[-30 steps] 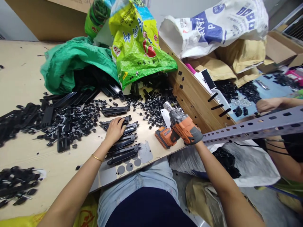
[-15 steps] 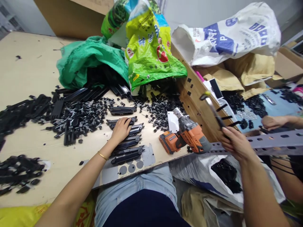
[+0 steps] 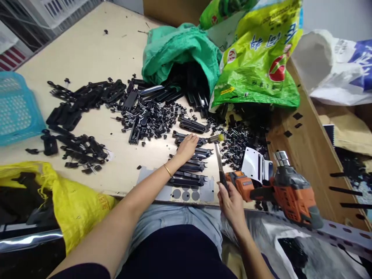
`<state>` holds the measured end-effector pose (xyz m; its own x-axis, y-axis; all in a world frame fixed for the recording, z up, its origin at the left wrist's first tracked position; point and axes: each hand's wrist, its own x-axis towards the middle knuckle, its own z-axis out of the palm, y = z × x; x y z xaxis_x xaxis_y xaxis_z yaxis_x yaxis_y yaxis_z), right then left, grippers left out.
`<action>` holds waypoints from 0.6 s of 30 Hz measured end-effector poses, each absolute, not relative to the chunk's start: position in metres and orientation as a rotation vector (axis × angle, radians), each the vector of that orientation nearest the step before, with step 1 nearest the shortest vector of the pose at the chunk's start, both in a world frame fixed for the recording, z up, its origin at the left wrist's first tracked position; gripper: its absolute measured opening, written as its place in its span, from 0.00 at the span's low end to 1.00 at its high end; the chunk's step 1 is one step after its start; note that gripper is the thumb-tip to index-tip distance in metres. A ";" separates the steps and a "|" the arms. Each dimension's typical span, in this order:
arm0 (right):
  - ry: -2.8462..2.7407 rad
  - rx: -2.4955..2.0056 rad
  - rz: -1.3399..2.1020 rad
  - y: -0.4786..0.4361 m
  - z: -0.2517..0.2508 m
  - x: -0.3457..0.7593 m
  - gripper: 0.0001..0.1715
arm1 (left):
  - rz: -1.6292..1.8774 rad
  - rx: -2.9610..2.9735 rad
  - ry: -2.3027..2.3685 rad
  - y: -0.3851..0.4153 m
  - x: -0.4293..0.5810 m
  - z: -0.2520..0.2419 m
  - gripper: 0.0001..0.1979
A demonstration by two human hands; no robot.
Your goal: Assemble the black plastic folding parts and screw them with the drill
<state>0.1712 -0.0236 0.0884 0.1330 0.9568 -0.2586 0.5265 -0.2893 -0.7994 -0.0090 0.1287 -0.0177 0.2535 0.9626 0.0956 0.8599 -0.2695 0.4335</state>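
Observation:
My right hand (image 3: 232, 203) is wrapped round the dark handle of a small hammer (image 3: 218, 157). Its head, with a yellowish face, is at the right end of a long black plastic part (image 3: 180, 138); whether they touch, I cannot tell. My left hand (image 3: 187, 148) lies over that part, fingers bent onto it and holding it on the table. Below it, several similar black parts (image 3: 188, 179) lie in a row, the nearest on a grey sheet with round marks (image 3: 207, 195). Another black part (image 3: 193, 124) lies just beyond my left hand.
An orange cordless power tool (image 3: 293, 197) lies right of the hammer by a wooden board (image 3: 316, 155). Black pins with metal shafts (image 3: 148, 120) are heaped beyond my hands. Green sack (image 3: 180, 46), printed bag (image 3: 261, 77), yellow sack (image 3: 72, 205) and blue basket (image 3: 17, 108) surround the work.
My right hand has brought the hammer from the raised right side down and left to the part under my left hand. The view has swung left, showing the yellow sack and blue basket.

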 end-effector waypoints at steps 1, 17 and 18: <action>-1.508 -1.936 0.888 -0.015 0.083 0.170 0.24 | 0.493 2.231 1.682 0.129 -0.009 -0.016 0.24; -1.863 -2.025 0.199 0.012 0.069 0.181 0.29 | 0.464 2.213 1.689 0.130 -0.010 -0.011 0.22; -1.832 -2.022 0.177 0.011 0.067 0.180 0.30 | 0.467 2.217 1.694 0.130 -0.010 -0.011 0.22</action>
